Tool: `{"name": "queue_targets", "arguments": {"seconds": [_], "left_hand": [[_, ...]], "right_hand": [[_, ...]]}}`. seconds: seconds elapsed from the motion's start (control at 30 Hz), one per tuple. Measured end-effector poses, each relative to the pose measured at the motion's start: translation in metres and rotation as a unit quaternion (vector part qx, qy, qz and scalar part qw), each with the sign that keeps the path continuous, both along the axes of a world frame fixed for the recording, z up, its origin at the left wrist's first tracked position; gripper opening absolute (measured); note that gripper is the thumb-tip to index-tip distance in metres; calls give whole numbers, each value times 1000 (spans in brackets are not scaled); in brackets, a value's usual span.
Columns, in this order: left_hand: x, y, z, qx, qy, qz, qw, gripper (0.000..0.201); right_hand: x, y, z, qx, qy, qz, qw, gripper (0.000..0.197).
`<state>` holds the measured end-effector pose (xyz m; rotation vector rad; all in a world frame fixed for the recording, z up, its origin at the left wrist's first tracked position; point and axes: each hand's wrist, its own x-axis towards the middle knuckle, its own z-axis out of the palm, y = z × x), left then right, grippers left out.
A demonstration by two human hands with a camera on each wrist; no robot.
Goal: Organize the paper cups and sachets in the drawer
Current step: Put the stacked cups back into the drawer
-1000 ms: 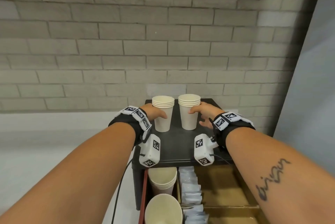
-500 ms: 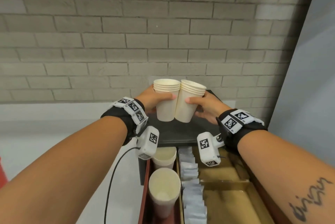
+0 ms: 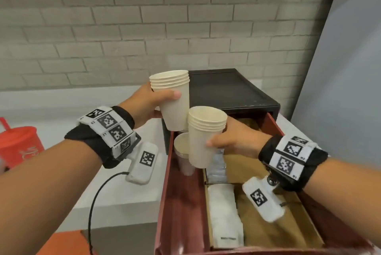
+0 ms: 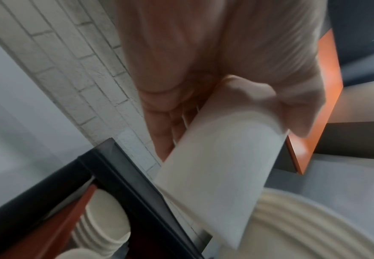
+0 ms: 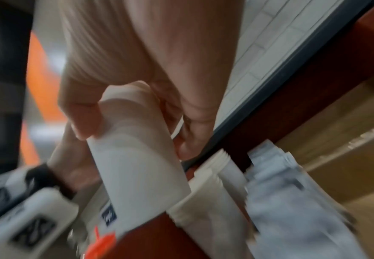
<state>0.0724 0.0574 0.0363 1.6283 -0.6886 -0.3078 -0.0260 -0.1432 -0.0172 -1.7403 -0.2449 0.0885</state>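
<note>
**Two cup stacks held over open drawer**

Grey brick wall (image 3: 123,27) behind. White desk (image 3: 123,192) carries a black box-shaped cabinet (image 3: 226,87) at its right edge; dark red pull-out drawer (image 3: 181,203) stands open toward the viewer. Brown cardboard divider tray (image 3: 268,223) fills the drawer's right part; a narrow channel runs along the left wall.

Left hand (image 3: 148,104) curls around a stack of cream paper cups (image 3: 175,100), thumb across the front, upright, above the drawer's far left corner. Right hand (image 3: 237,137) wraps a second stack of cream paper cups (image 3: 204,135), lower and just beside the first, over the left channel. More nested paper cups in the drawer (image 3: 183,155) lie in that channel under the held stacks. White paper sachets (image 3: 222,213) sit in a row along the tray's left edge. Orange plastic tumbler (image 3: 18,145) at the desk's left edge.

Left wrist view: adds cup rims inside the cabinet opening (image 4: 106,219), hidden from the head camera. Right wrist view, blurred: shows fingers (image 5: 188,136) behind the stack and sachets (image 5: 292,201) edge-on.

Versus 0.5 s ago: the stacks touched at equal height over the cabinet top; now the right one is lower, nearer the drawer.
</note>
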Motion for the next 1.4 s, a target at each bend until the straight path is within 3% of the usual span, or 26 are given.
{"name": "queue_targets", "arguments": {"seconds": [0.17, 0.5, 1.0, 1.13, 1.23, 1.3, 1.4], "left_hand": [[-13, 20, -9, 25, -23, 1, 999, 65], [-29, 37, -15, 5, -28, 9, 1000, 68], [-53, 27, -20, 18, -23, -52, 998, 70], [-58, 26, -22, 25, -18, -65, 997, 75], [-62, 25, -24, 29, -18, -83, 996, 71], [-65, 23, -26, 36, -19, -100, 994, 68], [-70, 18, -26, 55, -42, -108, 992, 74]], "right_hand": [[-6, 23, -31, -108, -11, 0, 994, 82], [-6, 26, -51, -228, -28, 18, 973, 78], [-6, 31, -73, -369, -47, -80, 925, 77], [-6, 30, -53, -437, -47, -59, 896, 90], [-8, 21, -10, -483, -65, -35, 873, 87], [-13, 14, 26, -418, -71, -34, 905, 84], [-20, 9, 60, -303, -61, 2, 951, 96]]}}
